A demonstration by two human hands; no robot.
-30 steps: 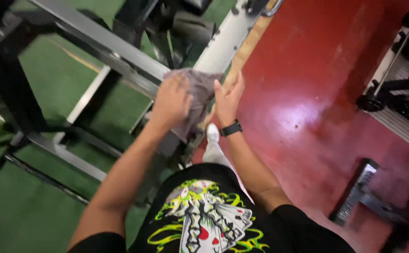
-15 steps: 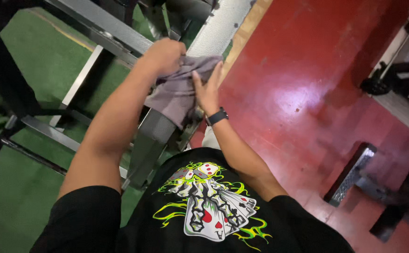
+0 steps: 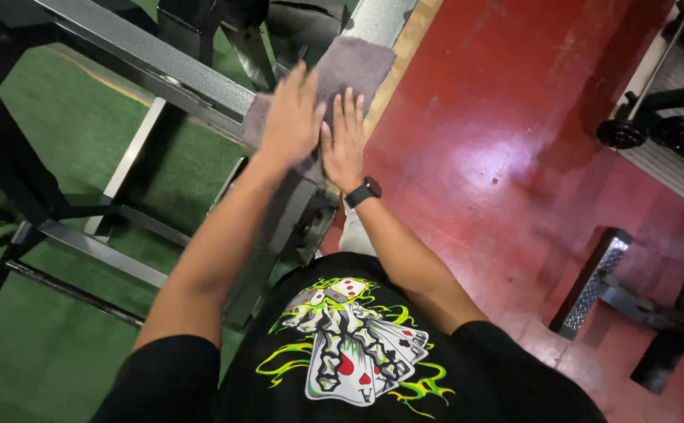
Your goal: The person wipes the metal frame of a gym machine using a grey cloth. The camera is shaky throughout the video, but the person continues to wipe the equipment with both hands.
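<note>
Head camera view: a grey cloth [image 3: 342, 74] lay spread on a grey steel gym-machine frame [image 3: 162, 66], pressed flat under the left hand [image 3: 291, 117] and right hand [image 3: 343, 139], fingers open, a black wristwatch [image 3: 363, 192] on the right wrist, above green turf [image 3: 52, 360] and red floor [image 3: 499, 141].

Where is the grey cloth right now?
Head view, upper centre: the cloth lies on the grey metal frame, under both hands, left of the red floor.
</note>
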